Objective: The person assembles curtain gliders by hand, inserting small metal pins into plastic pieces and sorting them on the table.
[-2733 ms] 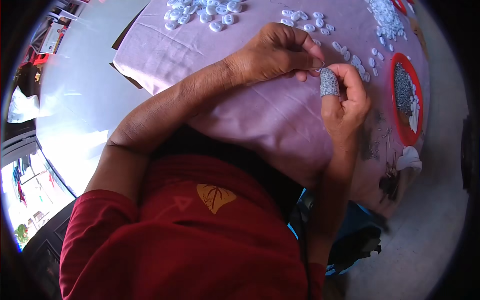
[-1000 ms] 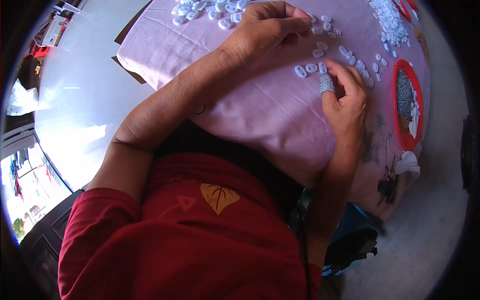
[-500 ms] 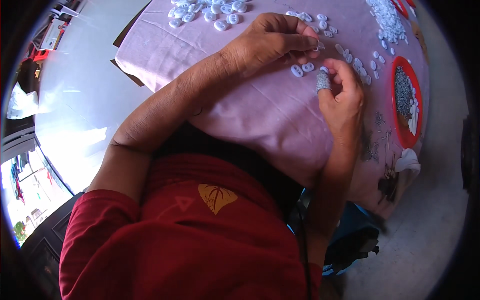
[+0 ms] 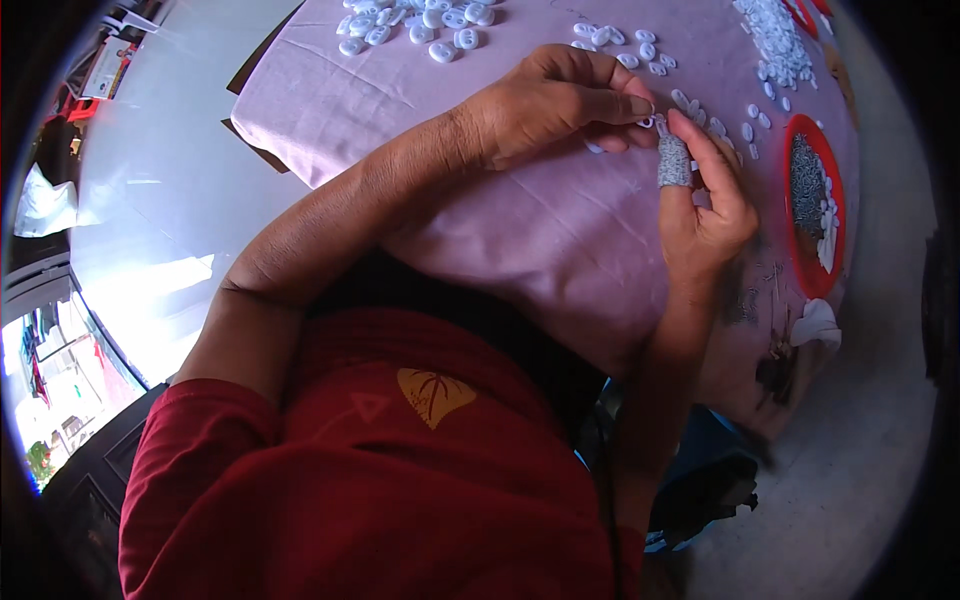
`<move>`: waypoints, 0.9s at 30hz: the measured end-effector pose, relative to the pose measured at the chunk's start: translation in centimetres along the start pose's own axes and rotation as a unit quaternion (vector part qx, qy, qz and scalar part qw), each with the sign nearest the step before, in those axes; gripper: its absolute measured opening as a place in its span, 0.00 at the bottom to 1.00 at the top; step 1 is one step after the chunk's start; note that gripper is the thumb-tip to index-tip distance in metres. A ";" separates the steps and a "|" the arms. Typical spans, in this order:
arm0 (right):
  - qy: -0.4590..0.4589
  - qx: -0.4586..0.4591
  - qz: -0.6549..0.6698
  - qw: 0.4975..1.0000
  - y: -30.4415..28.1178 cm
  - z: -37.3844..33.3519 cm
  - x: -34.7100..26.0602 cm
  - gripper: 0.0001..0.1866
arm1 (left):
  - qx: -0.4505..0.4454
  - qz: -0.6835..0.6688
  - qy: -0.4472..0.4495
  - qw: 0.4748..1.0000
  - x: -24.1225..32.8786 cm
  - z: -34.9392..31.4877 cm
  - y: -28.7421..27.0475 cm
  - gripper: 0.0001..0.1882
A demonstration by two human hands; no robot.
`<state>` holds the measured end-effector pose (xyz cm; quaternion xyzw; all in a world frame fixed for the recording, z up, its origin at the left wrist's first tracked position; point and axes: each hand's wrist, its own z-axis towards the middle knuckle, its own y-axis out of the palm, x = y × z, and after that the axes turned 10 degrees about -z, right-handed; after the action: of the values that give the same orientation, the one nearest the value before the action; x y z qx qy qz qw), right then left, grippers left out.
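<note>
Over the pink tablecloth (image 4: pixel 500 215), my two hands meet nearly fingertip to fingertip. Thumb and fingers of my left hand (image 4: pixel 565 105) pinch a small white plastic piece (image 4: pixel 647 122) with a loop-like end. My right hand (image 4: pixel 708 215) has its thumb and forefinger pressed together right beside that piece; what they grip is too small to make out. A grey-white wrap (image 4: pixel 675 162) covers the right thumb. White oval pieces (image 4: pixel 690 103) with holes lie just beyond my fingertips, partly hidden by them.
A heap of larger white two-hole ovals (image 4: pixel 440 20) lies at the far left. Small white parts (image 4: pixel 780 45) are piled far right. A red tray (image 4: pixel 841 200) holds grey metal bits and white pieces. Nearer lie dark thin metal pieces (image 4: pixel 775 370) and a white cloth (image 4: pixel 816 325).
My right hand has moved slightly right, its fingertips now against the piece in my left hand. The left hand has shifted a little right and nearer, covering ovals seen before.
</note>
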<state>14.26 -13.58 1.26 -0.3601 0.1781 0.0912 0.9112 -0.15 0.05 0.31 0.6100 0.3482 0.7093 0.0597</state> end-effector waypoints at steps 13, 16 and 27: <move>0.103 -0.091 0.069 0.988 -0.6 -0.5 0.0 0.16 | 0.000 -0.001 0.001 1.000 0.2 -0.1 0.1 0.10; 0.178 -0.062 0.158 0.969 -0.3 -0.5 -0.4 0.13 | 0.011 0.030 0.003 0.999 0.3 -0.1 0.2 0.10; 0.311 -0.080 0.281 0.904 -1.4 0.0 -0.7 0.12 | 0.025 0.099 0.067 0.992 -0.3 -0.1 0.7 0.07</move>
<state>14.04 -14.61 2.42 -0.3773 0.5387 0.2406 0.7139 0.06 -0.71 0.48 0.5937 0.3067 0.7423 -0.0498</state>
